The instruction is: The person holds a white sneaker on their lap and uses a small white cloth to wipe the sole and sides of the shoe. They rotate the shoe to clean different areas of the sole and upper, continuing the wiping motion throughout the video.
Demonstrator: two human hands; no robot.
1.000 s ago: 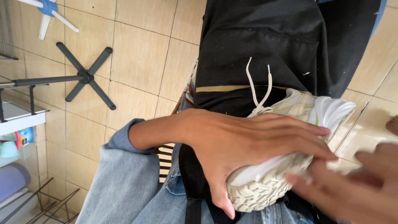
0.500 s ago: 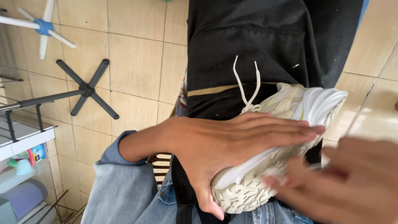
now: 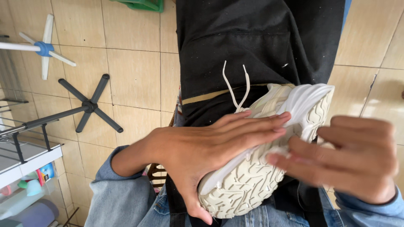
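The left hand (image 3: 210, 147) is clasping the white sneaker (image 3: 269, 168), sole up; the right hand (image 3: 353, 159), fingers together, is rubbing its midsole, cleaning apparently unfinished.

Black cross-shaped stand base (image 3: 90, 104) on tiled floor (image 3: 134, 71)

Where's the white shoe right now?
In the head view, the white shoe sits low and centre-right on the person's lap, sole up, against the black apron, between the left hand and right hand.
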